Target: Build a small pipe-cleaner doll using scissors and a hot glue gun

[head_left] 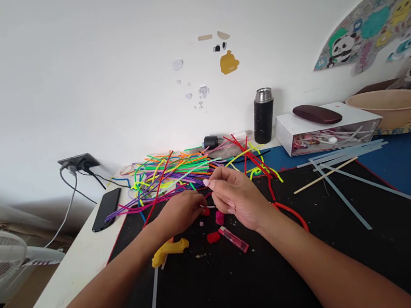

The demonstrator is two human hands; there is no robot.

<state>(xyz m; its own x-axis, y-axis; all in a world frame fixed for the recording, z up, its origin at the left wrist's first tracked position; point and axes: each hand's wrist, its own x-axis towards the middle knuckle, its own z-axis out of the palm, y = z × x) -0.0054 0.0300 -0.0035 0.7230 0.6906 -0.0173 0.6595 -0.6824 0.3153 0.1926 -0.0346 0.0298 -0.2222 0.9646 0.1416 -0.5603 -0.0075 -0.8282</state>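
My left hand (pixel 183 211) is over the black mat with its fingers curled together in a pinch; what they hold is hidden. Close to its fingertips are a small red piece (pixel 206 211) and a thin pale strip. Beside it, my right hand (pixel 238 196) is closed, thumb against the bent fingers, and I cannot make out anything in its grip. Below the hands lie a magenta lump (pixel 220 218), a red lump (pixel 213 237) and a pink lighter (pixel 234 239). A yellow glue gun (pixel 169 250) with a long translucent glue stick (pixel 153 307) lies by my left forearm.
A pile of colourful pipe cleaners (pixel 177 172) spreads behind my hands. A phone (pixel 106 210) lies left. At the back stand a black flask (pixel 263 117), a white box (pixel 284 133) with a glasses case (pixel 317 114), and a basin (pixel 389 99). Several glue sticks (pixel 345 199) lie right.
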